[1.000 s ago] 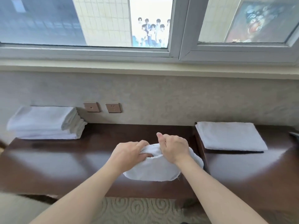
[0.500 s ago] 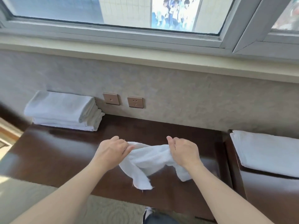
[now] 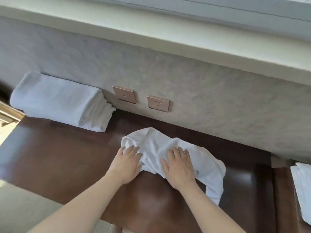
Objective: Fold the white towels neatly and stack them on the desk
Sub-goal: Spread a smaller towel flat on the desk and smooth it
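Stack of folded towels (image 3: 58,101) sits at ten o'clock on the desk (image 3: 58,157). My left hand (image 3: 125,163) and right hand (image 3: 180,167), fingers straight, press flat on the rumpled white towel (image 3: 156,145) at centre. Another folded towel (image 3: 302,187) lies at three o'clock.

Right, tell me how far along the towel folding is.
Done: a stack of folded white towels sits at the desk's back left corner. In hand: a crumpled white towel lies unfolded on the desk, with the left hand and right hand pressing flat on it. Left: fold it and stack it. Another white towel lies at the right edge.
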Action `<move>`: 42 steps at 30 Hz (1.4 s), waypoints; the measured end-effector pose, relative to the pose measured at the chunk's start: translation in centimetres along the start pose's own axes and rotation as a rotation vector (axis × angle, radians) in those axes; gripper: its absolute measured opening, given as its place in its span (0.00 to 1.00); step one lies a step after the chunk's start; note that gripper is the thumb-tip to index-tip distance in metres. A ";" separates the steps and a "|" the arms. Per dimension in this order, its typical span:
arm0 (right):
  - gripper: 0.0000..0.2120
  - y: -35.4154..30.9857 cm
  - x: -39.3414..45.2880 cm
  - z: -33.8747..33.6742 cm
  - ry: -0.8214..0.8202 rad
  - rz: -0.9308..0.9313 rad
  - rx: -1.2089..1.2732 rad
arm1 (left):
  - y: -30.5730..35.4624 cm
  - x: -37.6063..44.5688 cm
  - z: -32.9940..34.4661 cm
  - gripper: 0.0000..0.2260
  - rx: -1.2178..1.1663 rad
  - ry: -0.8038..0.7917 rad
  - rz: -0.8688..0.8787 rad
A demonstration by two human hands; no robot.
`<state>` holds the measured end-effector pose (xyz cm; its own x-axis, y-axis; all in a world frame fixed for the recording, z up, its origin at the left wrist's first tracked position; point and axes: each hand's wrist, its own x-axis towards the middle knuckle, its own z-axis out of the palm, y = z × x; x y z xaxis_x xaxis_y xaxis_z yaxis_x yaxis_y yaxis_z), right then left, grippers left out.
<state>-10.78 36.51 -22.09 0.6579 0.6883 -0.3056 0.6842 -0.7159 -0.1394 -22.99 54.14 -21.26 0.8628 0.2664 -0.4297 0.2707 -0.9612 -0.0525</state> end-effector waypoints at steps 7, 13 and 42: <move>0.34 -6.4 3.2 3.0 -0.019 -0.053 0.096 | -0.5 1.7 5.0 0.28 -0.220 -0.069 0.031; 0.33 -10.8 6.6 5.1 -0.094 0.080 0.198 | -4.9 3.2 9.8 0.33 -0.270 0.036 -0.001; 0.22 -19.6 15.6 8.1 0.223 0.080 0.243 | -11.4 -1.5 14.5 0.25 -0.195 0.355 0.211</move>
<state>-16.47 60.29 -31.80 0.7773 0.6185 -0.1150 0.5505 -0.7572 -0.3517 -33.60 63.68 -33.07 0.9914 0.1067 -0.0753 0.1193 -0.9748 0.1885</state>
